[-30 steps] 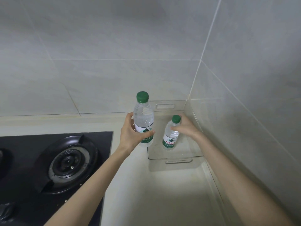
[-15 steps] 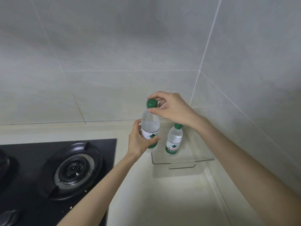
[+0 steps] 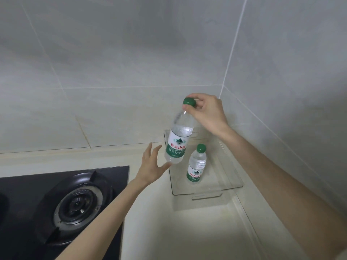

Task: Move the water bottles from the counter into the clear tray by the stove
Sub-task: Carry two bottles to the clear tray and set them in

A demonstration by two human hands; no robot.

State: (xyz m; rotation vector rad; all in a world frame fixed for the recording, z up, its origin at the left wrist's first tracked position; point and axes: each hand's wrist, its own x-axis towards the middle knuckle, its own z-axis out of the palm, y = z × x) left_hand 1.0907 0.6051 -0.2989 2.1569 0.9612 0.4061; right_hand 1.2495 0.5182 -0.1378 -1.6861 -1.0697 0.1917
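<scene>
My right hand (image 3: 205, 111) pinches the green cap of a large water bottle (image 3: 178, 139), which hangs in the air, slightly tilted, over the left edge of the clear tray (image 3: 232, 182). My left hand (image 3: 153, 165) is just below and left of that bottle's base with fingers spread, the thumb close to the base. A smaller bottle (image 3: 196, 164) with a green cap stands upright inside the tray, in the counter's corner.
A black gas stove (image 3: 62, 205) with a round burner lies to the left of the tray. Tiled walls close in behind and on the right. Pale counter (image 3: 187, 231) stretches in front of the tray.
My left hand has let go of the large bottle and opened. My right hand now carries the bottle alone by its cap, lifted and shifted toward the tray.
</scene>
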